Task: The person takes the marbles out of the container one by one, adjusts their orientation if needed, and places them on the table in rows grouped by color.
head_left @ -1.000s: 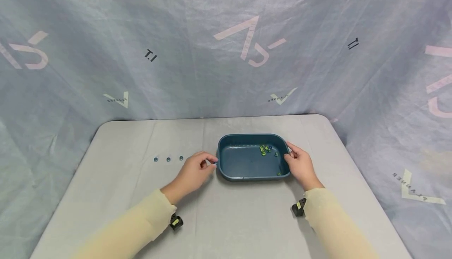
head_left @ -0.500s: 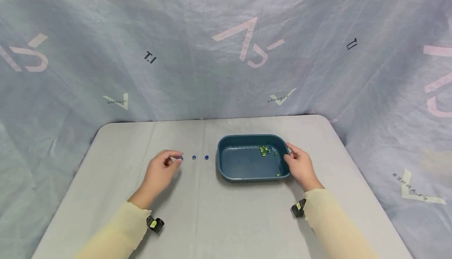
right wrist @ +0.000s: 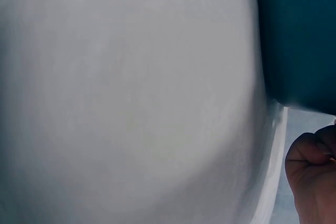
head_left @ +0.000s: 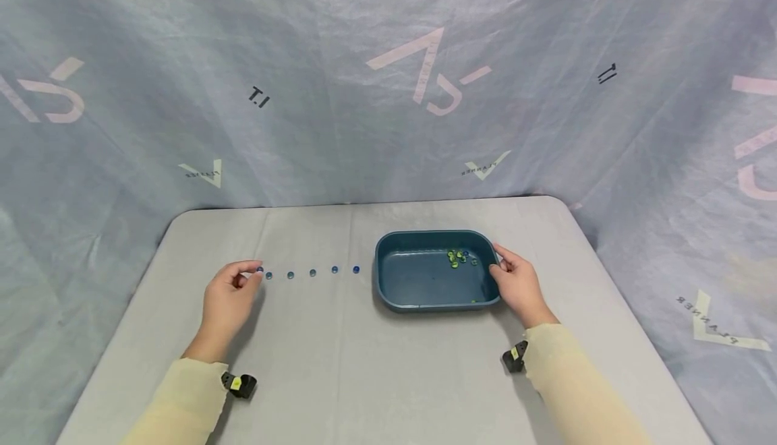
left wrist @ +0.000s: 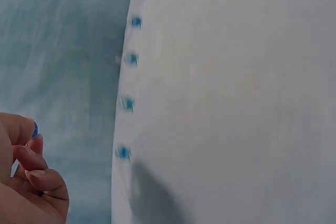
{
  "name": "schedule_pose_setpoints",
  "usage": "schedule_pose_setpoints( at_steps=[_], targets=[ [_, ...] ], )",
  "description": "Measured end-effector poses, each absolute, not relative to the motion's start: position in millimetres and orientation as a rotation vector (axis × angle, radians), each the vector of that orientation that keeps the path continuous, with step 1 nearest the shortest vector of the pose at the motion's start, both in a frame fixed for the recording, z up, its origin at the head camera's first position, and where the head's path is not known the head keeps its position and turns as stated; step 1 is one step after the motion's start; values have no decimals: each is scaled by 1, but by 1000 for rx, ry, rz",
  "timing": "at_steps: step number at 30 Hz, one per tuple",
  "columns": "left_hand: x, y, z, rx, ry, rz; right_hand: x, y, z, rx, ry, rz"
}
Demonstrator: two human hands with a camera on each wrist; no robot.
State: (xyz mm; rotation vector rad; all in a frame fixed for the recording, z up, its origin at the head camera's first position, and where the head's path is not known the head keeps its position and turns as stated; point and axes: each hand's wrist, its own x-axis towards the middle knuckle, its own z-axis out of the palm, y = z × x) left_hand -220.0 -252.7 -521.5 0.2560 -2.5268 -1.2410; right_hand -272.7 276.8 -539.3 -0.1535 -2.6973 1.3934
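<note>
In the head view my left hand [head_left: 227,300] pinches a small blue glass marble [head_left: 260,270] between thumb and fingertips, at the left end of a row. The same marble [left wrist: 35,129] peeks out from the fingertips in the left wrist view. Several marbles lie spaced apart in that row, from a pale blue marble [head_left: 269,275] beside the hand to a dark blue marble [head_left: 356,270] near the tray. My right hand [head_left: 516,286] grips the right rim of a dark teal plastic tray [head_left: 425,307], thumb over the edge. Its other fingers are partly hidden.
Several green and blue marbles [head_left: 454,258] lie in the tray's right part. One green marble [head_left: 474,302] shows by its front wall. A pale cloth covers the table [head_left: 388,377], and a grey-blue curtain [head_left: 340,128] hangs behind it.
My left hand has moved left from the tray's left side along the row, setting marbles down on the cloth, and now holds another at the left end. The right hand stays on the tray.
</note>
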Motion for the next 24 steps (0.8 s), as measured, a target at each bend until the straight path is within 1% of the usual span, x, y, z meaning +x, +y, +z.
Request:
schedule_pose_setpoints(
  at_steps=[9, 21, 24],
  targets=[
    [-226, -284, -521, 395, -2536, -1163, -273, 277, -539, -147, -2695, 1402],
    [-243, -298, -538, 455, -2705, -1209, -273, 277, -539, -145, -2693, 1413],
    [-245, -302, -541, 433, -2734, -1183, -273, 277, -539, -146, -2697, 1406]
  ],
)
